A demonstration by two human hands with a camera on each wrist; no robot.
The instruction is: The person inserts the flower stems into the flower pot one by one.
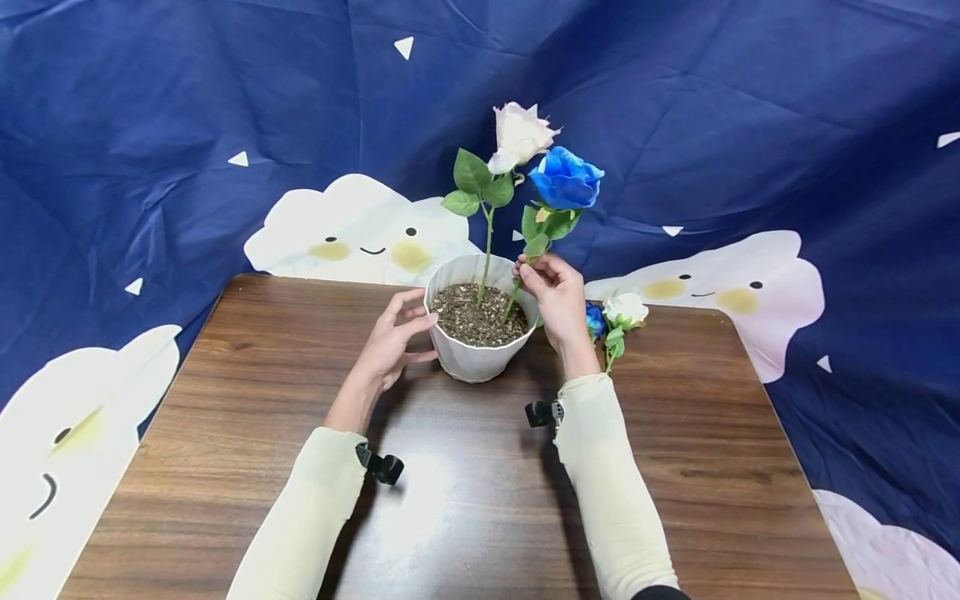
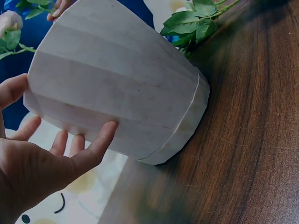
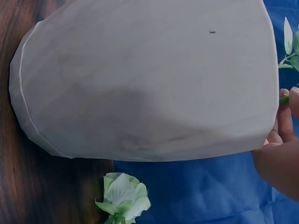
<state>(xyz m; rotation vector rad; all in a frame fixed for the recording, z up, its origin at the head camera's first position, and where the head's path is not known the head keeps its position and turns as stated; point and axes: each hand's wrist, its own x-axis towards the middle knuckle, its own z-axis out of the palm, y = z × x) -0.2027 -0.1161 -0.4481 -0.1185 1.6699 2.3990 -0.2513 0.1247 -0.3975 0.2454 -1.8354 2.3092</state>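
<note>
Brown table before blue cloth

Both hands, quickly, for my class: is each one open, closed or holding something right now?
Left hand: open, fingers touching the side of the pot.
Right hand: closed, pinching the blue rose by its stem.

1. Pot sits on the desk, around mid-frame.
2. Left rose and right rose stand in it, blooms upper centre.
3. More flowers lie right of the pot.
4. Backdrop hangs behind it all, filling the frame's top.
</note>
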